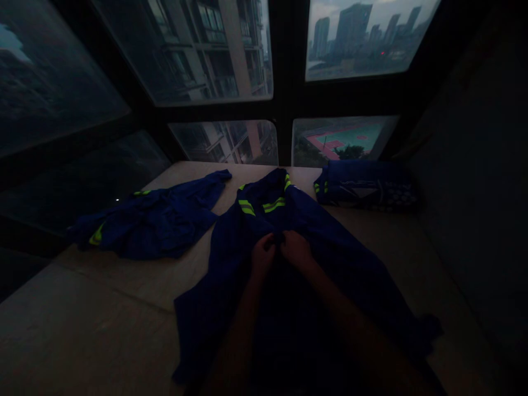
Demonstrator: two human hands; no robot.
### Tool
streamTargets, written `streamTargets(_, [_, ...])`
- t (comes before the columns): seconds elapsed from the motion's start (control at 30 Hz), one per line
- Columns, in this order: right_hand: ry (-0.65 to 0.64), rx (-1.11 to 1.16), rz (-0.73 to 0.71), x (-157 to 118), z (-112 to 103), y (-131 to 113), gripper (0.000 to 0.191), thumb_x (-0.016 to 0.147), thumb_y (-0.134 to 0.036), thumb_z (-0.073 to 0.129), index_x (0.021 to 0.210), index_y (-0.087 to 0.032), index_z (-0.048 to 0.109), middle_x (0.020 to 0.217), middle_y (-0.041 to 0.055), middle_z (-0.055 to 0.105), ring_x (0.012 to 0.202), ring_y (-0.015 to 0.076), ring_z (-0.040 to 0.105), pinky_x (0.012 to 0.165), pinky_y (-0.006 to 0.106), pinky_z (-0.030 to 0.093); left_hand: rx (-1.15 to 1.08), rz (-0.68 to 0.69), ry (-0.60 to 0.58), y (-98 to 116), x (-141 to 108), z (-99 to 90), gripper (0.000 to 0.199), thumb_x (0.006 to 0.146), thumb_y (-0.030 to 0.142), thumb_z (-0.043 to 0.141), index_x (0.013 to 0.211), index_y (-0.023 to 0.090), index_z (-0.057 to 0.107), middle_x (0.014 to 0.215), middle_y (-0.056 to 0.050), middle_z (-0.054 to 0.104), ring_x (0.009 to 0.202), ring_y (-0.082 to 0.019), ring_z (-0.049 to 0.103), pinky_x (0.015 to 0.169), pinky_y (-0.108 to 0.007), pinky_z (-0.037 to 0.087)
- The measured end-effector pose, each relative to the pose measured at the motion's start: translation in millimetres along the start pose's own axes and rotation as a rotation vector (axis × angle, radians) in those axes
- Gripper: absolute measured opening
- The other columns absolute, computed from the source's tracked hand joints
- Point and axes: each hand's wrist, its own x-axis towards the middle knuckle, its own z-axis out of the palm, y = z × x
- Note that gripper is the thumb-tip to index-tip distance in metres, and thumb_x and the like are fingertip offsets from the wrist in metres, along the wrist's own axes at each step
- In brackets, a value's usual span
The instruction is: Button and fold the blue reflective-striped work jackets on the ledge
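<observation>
A dark blue jacket with yellow-green reflective stripes lies spread on the pale window ledge, its collar end toward the window. Both hands meet at its front, just below the stripes. My left hand pinches the fabric by the front opening. Close beside it, my right hand has its fingers closed on the jacket at the same spot. A small dark part shows between the fingertips, too dim to make out. The jacket's lower part is lost in shadow under my forearms.
A crumpled blue garment with yellow-green stripes lies on the ledge at the left. At the back right sits a folded blue bundle with pale print. Dark-framed windows border the back, and a dark wall stands at the right.
</observation>
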Motion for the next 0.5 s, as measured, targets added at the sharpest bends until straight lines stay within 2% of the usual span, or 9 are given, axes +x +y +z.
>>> streamTargets(0.07, [0.015,0.110,0.043,9,0,14,0.017,0.075,-0.017,0.062,0.087,-0.019,0.073,0.102,0.0110,0.074,0.100,0.0250,0.065,0.094,0.037,0.045,0.051,0.053,-0.002,3,2,2.5,0.039,0.069,0.007,0.063,0.106,0.017,0.073,0.114,-0.010,0.072,0.111,-0.023,0.064,0.104,-0.039,0.046])
streamTargets(0.17, [0.032,0.283,0.075,16,-6,36,0.021,0.074,-0.027,0.062,0.090,-0.020,0.074,0.100,0.0068,0.075,0.099,0.0240,0.066,0.093,0.038,0.048,0.166,0.142,0.020,6,5,7.5,0.047,0.073,0.008,0.061,0.118,0.018,0.068,0.120,-0.011,0.067,0.115,-0.024,0.061,0.107,-0.041,0.043])
streamTargets(0.3, [0.079,0.565,0.142,16,-16,56,0.041,0.074,-0.045,0.062,0.103,-0.018,0.072,0.107,0.0083,0.075,0.098,0.0251,0.068,0.087,0.038,0.052,0.409,0.331,0.039,5,9,20.1,0.053,0.079,0.012,0.058,0.133,0.016,0.056,0.129,-0.013,0.061,0.121,-0.025,0.057,0.107,-0.040,0.042])
streamTargets(0.4, [0.088,0.736,0.169,14,-19,63,0.048,0.069,-0.051,0.067,0.104,-0.018,0.071,0.103,0.0087,0.075,0.095,0.0257,0.070,0.085,0.038,0.054,0.535,0.401,0.015,1,10,30.5,0.048,0.084,0.018,0.058,0.132,0.015,0.054,0.132,-0.014,0.060,0.125,-0.025,0.054,0.108,-0.040,0.040])
streamTargets(0.5, [0.063,0.860,0.178,11,-21,63,0.046,0.065,-0.051,0.074,0.098,-0.019,0.072,0.098,0.0064,0.076,0.090,0.0244,0.070,0.084,0.037,0.054,0.743,0.419,-0.077,-2,9,36.7,0.036,0.090,0.025,0.055,0.125,0.019,0.059,0.127,-0.013,0.064,0.120,-0.026,0.056,0.104,-0.041,0.040])
